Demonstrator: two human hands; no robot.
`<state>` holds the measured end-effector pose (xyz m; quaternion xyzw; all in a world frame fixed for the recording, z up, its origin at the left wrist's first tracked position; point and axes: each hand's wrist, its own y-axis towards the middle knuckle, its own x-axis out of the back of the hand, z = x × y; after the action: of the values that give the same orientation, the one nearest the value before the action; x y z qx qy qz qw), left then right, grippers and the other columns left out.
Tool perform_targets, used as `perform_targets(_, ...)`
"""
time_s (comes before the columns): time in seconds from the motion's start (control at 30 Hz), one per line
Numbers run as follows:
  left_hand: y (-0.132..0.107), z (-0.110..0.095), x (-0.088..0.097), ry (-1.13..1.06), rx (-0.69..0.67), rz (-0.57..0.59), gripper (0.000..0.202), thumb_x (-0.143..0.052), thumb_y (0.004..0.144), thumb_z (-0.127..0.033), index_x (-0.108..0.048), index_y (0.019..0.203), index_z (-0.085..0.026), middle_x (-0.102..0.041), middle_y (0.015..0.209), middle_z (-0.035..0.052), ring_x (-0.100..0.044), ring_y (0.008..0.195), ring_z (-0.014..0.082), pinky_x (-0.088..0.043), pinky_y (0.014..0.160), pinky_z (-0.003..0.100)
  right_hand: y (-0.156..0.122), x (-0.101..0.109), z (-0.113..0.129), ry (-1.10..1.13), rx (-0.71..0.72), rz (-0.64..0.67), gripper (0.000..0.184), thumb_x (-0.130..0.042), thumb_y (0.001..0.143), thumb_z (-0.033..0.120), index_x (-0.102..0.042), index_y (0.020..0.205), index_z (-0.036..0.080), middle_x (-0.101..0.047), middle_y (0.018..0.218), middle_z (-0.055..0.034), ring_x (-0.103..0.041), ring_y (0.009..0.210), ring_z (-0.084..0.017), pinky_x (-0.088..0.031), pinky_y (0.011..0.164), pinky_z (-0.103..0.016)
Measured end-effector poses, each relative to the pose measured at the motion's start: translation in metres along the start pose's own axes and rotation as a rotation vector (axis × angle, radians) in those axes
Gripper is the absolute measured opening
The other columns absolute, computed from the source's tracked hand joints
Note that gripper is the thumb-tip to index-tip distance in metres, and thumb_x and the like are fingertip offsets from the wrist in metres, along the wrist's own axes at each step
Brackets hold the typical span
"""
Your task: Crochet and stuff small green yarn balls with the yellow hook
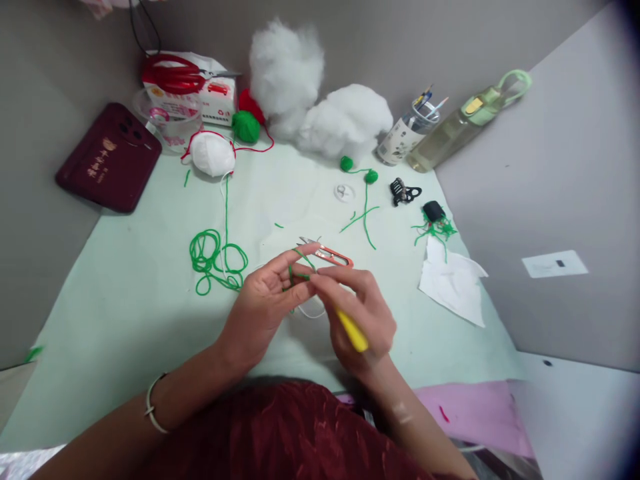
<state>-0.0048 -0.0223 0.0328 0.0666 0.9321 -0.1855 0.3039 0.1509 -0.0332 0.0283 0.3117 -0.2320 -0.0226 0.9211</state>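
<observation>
My left hand (267, 297) has green yarn (299, 272) looped around its fingers, which pinch the strand. My right hand (363, 313) is closed around a crochet hook with a yellow handle (353, 331), its tip at the yarn between both hands. Both hands meet above the pale green table mat (125, 320), just in front of small orange thread snips (333, 254). A loose tangle of green yarn (215, 260) lies left of my left hand and trails up toward a white yarn ball (213, 153).
At the back stand white stuffing (320, 100), a green yarn ball (246, 126), red scissors (175, 75) on a box, a dark red phone (110, 157), a pen jar (407, 133) and a green bottle (465, 120). White paper (450, 280) and yarn scraps (435, 227) lie at right.
</observation>
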Motion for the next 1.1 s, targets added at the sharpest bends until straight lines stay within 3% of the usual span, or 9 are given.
perform_targets(0.07,0.002,-0.002,0.001,-0.103,0.081,0.057,0.035,-0.085,0.083,-0.025,-0.08,0.118,-0.028,-0.073,0.088,-0.0014,-0.063,0.081,0.0114,-0.05,0.082,0.023,0.0,0.004,0.001,-0.038,0.029,0.013,0.044,-0.07,0.092,0.007,-0.076,0.124,0.037,-0.077,0.116,-0.0035,-0.073,0.101,-0.022,-0.06,0.084,-0.039)
perform_targets(0.13,0.004,-0.004,0.002,-0.162,0.14,0.08,0.029,-0.083,0.085,-0.025,-0.082,0.115,-0.025,-0.072,0.091,0.0,-0.063,0.081,0.0104,-0.051,0.083,0.022,0.003,0.007,0.001,0.062,-0.043,-0.036,0.036,-0.066,0.096,0.01,-0.079,0.119,0.034,-0.078,0.107,-0.0032,-0.073,0.093,-0.02,-0.059,0.081,-0.038)
perform_targets(0.23,0.006,-0.004,0.005,-0.148,0.112,0.032,0.027,-0.08,0.087,-0.023,-0.081,0.115,-0.024,-0.073,0.096,0.0005,-0.065,0.084,0.0106,-0.051,0.085,0.022,0.01,0.008,-0.001,0.337,-0.236,-0.119,0.023,-0.061,0.102,0.018,-0.08,0.108,0.03,-0.076,0.089,-0.0012,-0.068,0.075,-0.016,-0.057,0.074,-0.036)
perform_targets(0.33,0.004,-0.002,0.005,-0.035,0.046,0.018,0.03,-0.081,0.086,-0.023,-0.08,0.116,-0.026,-0.076,0.096,0.0008,-0.067,0.089,0.0142,-0.051,0.089,0.026,0.012,0.004,-0.004,0.485,-0.328,-0.083,0.017,-0.064,0.101,0.025,-0.08,0.103,0.029,-0.077,0.093,-0.0021,-0.068,0.078,-0.017,-0.057,0.072,-0.036)
perform_targets(0.47,0.002,0.001,0.004,0.021,0.011,0.069,0.027,-0.083,0.085,-0.025,-0.081,0.111,-0.027,-0.079,0.105,0.0023,-0.07,0.098,0.0178,-0.051,0.097,0.03,0.009,0.0,-0.006,0.483,-0.351,-0.02,0.017,-0.064,0.1,0.026,-0.081,0.103,0.028,-0.08,0.103,-0.0046,-0.072,0.092,-0.02,-0.059,0.073,-0.036)
perform_targets(0.6,0.002,0.0,0.003,0.021,0.001,0.048,0.026,-0.083,0.085,-0.026,-0.081,0.111,-0.027,-0.079,0.104,0.0019,-0.07,0.095,0.0175,-0.052,0.094,0.03,0.009,0.001,-0.006,0.481,-0.362,-0.021,0.017,-0.064,0.1,0.028,-0.081,0.103,0.029,-0.08,0.1,-0.0044,-0.07,0.083,-0.018,-0.059,0.07,-0.035)
perform_targets(0.73,0.002,-0.003,0.001,0.013,0.024,0.014,0.037,-0.084,0.084,-0.026,-0.078,0.12,-0.028,-0.075,0.091,-0.0005,-0.069,0.088,0.0152,-0.05,0.087,0.027,0.008,0.003,-0.007,0.517,-0.343,0.002,0.012,-0.07,0.097,0.029,-0.081,0.102,0.028,-0.077,0.097,-0.0042,-0.068,0.083,-0.018,-0.057,0.073,-0.035)
perform_targets(0.9,0.001,-0.003,0.001,0.007,0.035,0.05,0.049,-0.083,0.084,-0.024,-0.071,0.132,-0.026,-0.074,0.087,-0.0004,-0.068,0.086,0.0158,-0.049,0.089,0.03,0.007,0.003,-0.014,0.658,-0.433,0.067,0.012,-0.073,0.095,0.031,-0.08,0.104,0.029,-0.072,0.089,-0.0016,-0.066,0.073,-0.015,-0.057,0.069,-0.033)
perform_targets(1.1,0.001,-0.006,0.004,-0.015,0.105,0.056,0.052,-0.082,0.086,-0.027,-0.069,0.136,-0.025,-0.073,0.091,0.0013,-0.067,0.09,0.0168,-0.047,0.091,0.03,0.01,0.002,-0.013,0.741,-0.47,-0.017,0.013,-0.07,0.097,0.032,-0.082,0.098,0.028,-0.077,0.092,-0.0023,-0.07,0.07,-0.014,-0.061,0.069,-0.031)
